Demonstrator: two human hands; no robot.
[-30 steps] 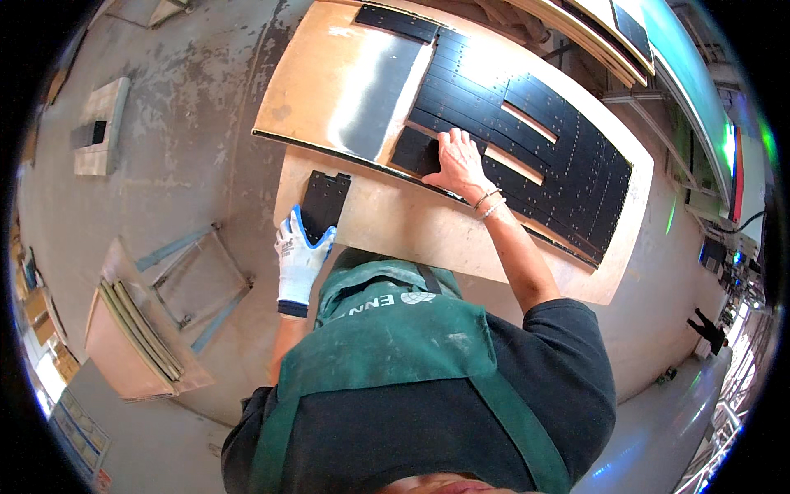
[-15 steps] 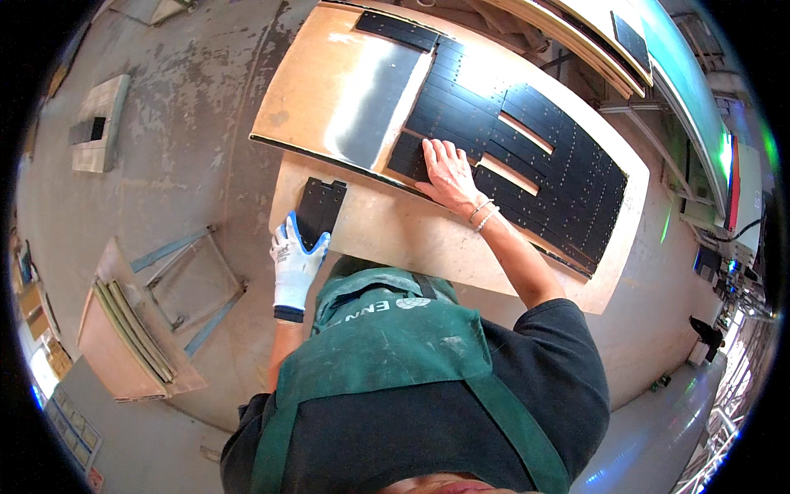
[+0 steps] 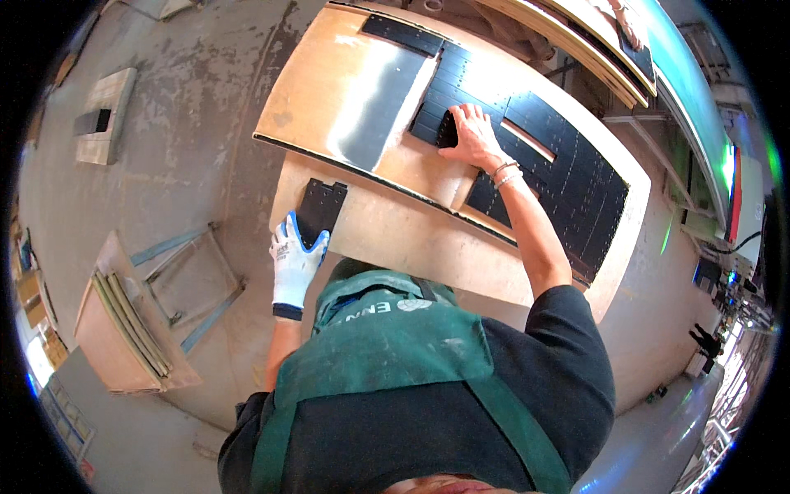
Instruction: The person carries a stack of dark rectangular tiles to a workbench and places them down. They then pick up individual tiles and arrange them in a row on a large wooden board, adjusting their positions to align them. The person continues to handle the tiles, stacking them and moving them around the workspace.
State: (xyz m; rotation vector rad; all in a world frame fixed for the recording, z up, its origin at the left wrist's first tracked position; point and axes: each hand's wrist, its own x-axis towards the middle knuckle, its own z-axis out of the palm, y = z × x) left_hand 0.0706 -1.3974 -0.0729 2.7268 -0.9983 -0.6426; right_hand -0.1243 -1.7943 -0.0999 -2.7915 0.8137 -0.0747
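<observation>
Our left hand (image 3: 295, 265), in a white glove w/ blue tips, has its grip pinched on the near edge of a small black plate (image 3: 321, 207); the plate lies flat on the lower plywood worktop (image 3: 395, 239), near its left end. Our right hand (image 3: 476, 136) is bare, w/ bracelets at the wrist; its grip is spread, fingers flat & pressing on the black perforated panels (image 3: 568, 177) that lie on the tilted upper board (image 3: 329, 90); it holds nothing.

Risks as we judge them: the small plate sits close to the worktop's left edge, so a loose pinch or a careless slide could tip it off onto the concrete floor (image 3: 164, 165); only the fingertips seem to have it, so the hold looks thin. The right hand has no glove, & the panels have cut slots & hard edges; dragging the palm across them could nick the skin or snag the bracelets. The upper board overhangs the lower one & looks sloped; a hard push w/ the flat hand could shift the panels out of line w/ each other, or make the board itself creep. We're also leaning far over w/ both arms apart, so weight lands on the right palm; if the panels slip, our balance goes w/ them. A wooden pallet (image 3: 140, 329) lies by our left side on the floor; a step back could catch it.
</observation>
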